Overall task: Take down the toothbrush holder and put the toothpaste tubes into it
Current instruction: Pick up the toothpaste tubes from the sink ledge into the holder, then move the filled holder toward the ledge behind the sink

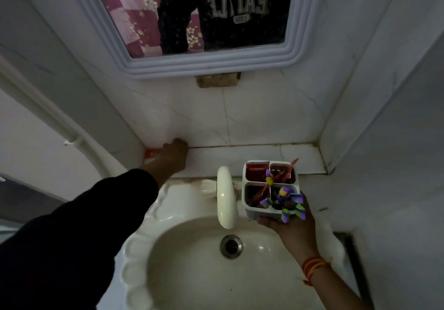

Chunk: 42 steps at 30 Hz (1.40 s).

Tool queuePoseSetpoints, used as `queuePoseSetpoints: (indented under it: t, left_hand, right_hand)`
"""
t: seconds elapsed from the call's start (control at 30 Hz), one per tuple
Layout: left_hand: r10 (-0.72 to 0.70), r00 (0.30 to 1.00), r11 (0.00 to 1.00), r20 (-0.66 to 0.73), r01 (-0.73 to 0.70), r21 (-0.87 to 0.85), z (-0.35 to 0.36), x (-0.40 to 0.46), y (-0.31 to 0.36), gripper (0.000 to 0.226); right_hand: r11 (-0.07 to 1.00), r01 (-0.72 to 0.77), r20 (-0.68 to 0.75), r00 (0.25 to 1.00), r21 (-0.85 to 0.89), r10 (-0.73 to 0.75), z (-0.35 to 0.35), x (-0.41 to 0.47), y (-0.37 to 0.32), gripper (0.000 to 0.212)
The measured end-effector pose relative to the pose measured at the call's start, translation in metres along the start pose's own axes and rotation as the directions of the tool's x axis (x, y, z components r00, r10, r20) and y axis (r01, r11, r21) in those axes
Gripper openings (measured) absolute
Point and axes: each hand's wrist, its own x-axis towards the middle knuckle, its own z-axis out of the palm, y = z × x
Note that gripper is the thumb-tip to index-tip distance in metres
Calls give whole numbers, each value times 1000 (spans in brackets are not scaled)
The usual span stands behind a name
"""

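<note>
A white toothbrush holder [248, 204] with separate compartments rests in my right hand [292, 228], which grips it from below and the right, above the sink's right rim. A red Colgate toothpaste tube [256, 170] stands in its far left compartment, another red tube [284, 174] in the far right one, and purple toothbrushes [286, 201] stick out at the near right. My left hand [173, 154] reaches to the back ledge at the left corner, its fingers closed over an orange-red toothpaste tube [151, 154] that is mostly hidden by the hand.
A cream sink [192, 273] with a metal drain [231, 246] lies below. A cream tap [225, 199] stands just left of the holder. A tiled ledge [300, 158] runs along the back wall under a framed mirror [201, 64].
</note>
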Motion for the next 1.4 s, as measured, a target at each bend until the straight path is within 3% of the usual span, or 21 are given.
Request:
queuePoseSetpoints:
  t: [0.07,0.23,0.3,0.4,0.47,0.6,0.7,0.8,0.93,1.07,1.23,1.4]
  left_hand:
    - [-9,993,997,-119,17,70,11,1,-5,39]
    - [140,972,988,-188,-125,91,13,1,-18,33]
    - [185,966,979,-182,-198,-54,0,-6,-8,34]
    - [300,953,890,-36,-293,-350,-37,-26,22,42]
    - [384,923,846,9,-348,-404,-63,-40,41,43]
    - [488,873,845,14,-468,-260,-115,-59,82,35]
    - [581,804,813,131,-565,-140,-137,-71,112,27]
    - [617,750,772,238,-636,2,-138,-77,138,40]
    - [584,760,802,284,-594,-59,-141,-79,155,37]
    - [473,858,839,201,-369,-400,-140,-71,150,47]
    - [360,884,901,298,-247,-356,-109,-63,139,59]
    - [332,934,834,128,-228,-502,-105,-62,145,61]
  right_hand:
    - [999,11,13,1000,34,-12,-2,1,4,80]
    - [997,30,47,998,67,-34,-2,1,0,77]
    - [999,21,41,999,31,-22,-4,3,5,79]
    - [999,18,20,1000,-42,-17,-5,2,8,85]
    - [998,3,5,1000,-67,-2,-5,0,1,85]
    - [1000,-6,16,1000,-3,6,-2,-6,-18,77]
    - [993,-12,66,998,121,4,0,-10,-26,70]
    - [995,2,56,998,101,-7,1,-4,-14,78]
    - [998,51,35,998,40,-52,-4,-2,-1,80]
    - [999,34,35,999,15,-35,-8,-1,2,86]
    - [999,27,-4,1000,32,-27,-5,-2,4,79]
    - [993,54,-43,997,-105,-59,-14,3,-12,69]
